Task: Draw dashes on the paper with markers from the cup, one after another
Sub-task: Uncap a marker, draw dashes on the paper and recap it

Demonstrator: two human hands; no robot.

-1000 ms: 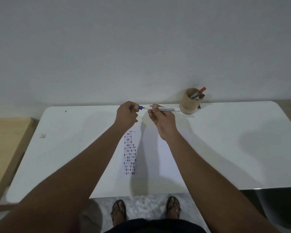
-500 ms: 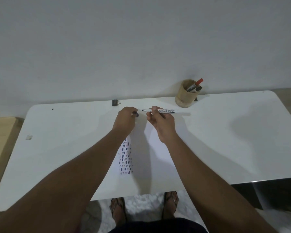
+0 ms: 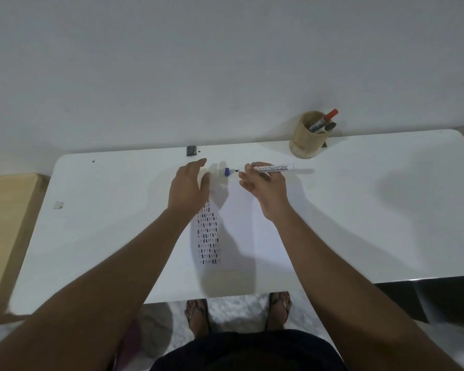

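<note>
Head view showed the uncapped marker (image 3: 273, 168) pinched in the fingers of the right hand (image 3: 265, 187), lying level over the paper's (image 3: 241, 236) far end with its dark tip pointing left. Just beside that tip the blue cap (image 3: 227, 171) lay on the table (image 3: 373, 204), apart from both hands. The left hand (image 3: 189, 188) hovered next to the cap with fingers spread and holding nothing. Rows of short dashes (image 3: 208, 234) in dark and reddish ink ran down the paper's left part, toward the table's near edge. At the table's far edge, right of the hands, stood the cup (image 3: 304, 141) with two markers in it, one red-capped (image 3: 330, 115), one dark-capped (image 3: 328, 127).
</note>
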